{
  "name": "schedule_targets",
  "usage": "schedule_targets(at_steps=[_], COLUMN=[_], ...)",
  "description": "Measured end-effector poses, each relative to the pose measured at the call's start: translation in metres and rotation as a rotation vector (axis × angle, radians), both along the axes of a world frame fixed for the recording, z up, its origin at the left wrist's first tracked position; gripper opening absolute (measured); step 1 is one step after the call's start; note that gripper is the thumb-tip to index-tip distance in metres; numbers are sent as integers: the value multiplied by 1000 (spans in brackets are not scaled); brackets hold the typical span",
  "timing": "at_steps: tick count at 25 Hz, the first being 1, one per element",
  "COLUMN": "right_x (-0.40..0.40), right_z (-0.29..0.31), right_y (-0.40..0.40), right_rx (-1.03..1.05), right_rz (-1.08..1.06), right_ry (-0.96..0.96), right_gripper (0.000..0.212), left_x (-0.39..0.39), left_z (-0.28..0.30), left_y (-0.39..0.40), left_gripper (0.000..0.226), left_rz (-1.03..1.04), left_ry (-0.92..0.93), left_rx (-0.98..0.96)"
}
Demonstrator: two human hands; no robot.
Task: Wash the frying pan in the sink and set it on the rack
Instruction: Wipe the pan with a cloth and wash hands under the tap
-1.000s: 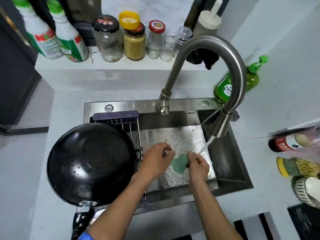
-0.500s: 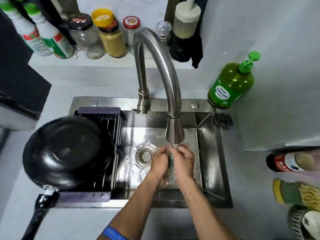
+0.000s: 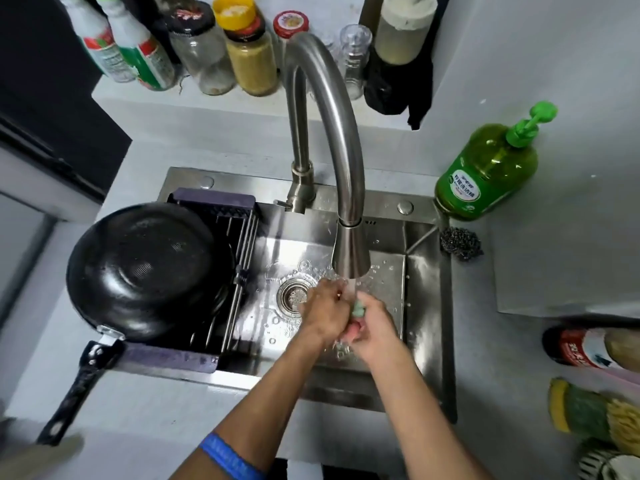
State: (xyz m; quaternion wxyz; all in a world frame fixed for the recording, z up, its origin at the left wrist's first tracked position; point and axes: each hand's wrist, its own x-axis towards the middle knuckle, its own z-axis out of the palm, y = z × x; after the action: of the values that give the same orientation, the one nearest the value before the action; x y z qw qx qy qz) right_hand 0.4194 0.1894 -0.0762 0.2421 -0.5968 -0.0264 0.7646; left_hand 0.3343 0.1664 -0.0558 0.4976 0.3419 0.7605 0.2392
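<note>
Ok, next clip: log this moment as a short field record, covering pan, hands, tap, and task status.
pan: black frying pan upside down on the rack over the sink's left side, handle toward the person
left hand: under the tap, fingers against the green cloth
right hand: grips the green cloth
tap: running onto the hands
task status: pan racked; cloth being rinsed

Dim even light; glare on faucet (image 3: 332, 109); edges warped, blurred.
</note>
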Motion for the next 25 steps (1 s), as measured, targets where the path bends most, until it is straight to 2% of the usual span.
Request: schedule_targets(at_steps=[1, 3, 5, 8, 12, 15, 17, 19, 22, 23, 25], right_x=[3, 4, -1, -14, -35, -61, -85, -111, -135, -136, -132], right_z=[2, 8, 14, 21, 12, 12, 22, 27, 16, 8, -4], right_y=[1, 2, 1, -7, -15, -29, -38, -42, -45, -47, -53], right_rx=[-20, -25, -18, -15, -76, -99, -49, 30, 244, 337, 502], right_rz=[-28, -66, -82, -97, -119, -94, -56, -31, 44, 10, 9], right_ry=[8, 51, 97, 103, 120, 118, 126, 79, -232, -341, -415], right_gripper=[26, 30, 32, 39, 32, 28, 22, 15, 8, 10, 19], left_x=[-8, -20, -25, -33, -76, -128, -143, -128, -85, -79, -79], left_z=[2, 14, 34, 50, 49, 40, 33, 19, 3, 2, 0], left_y=[-6, -13, -10, 1, -20, -44, -54, -60, -56, -50, -39], left_gripper=[14, 50, 70, 67, 60, 59, 44, 30, 25, 26, 26], left_rz=[64, 134, 104, 82, 75, 144, 261, 424, 600, 662, 734], left_ry=[-64, -185, -166, -173, -238, -406, -543, -535, -459, -495, -593], left_rx=[73, 274, 414, 469, 533, 517, 471, 315, 65, 23, -9])
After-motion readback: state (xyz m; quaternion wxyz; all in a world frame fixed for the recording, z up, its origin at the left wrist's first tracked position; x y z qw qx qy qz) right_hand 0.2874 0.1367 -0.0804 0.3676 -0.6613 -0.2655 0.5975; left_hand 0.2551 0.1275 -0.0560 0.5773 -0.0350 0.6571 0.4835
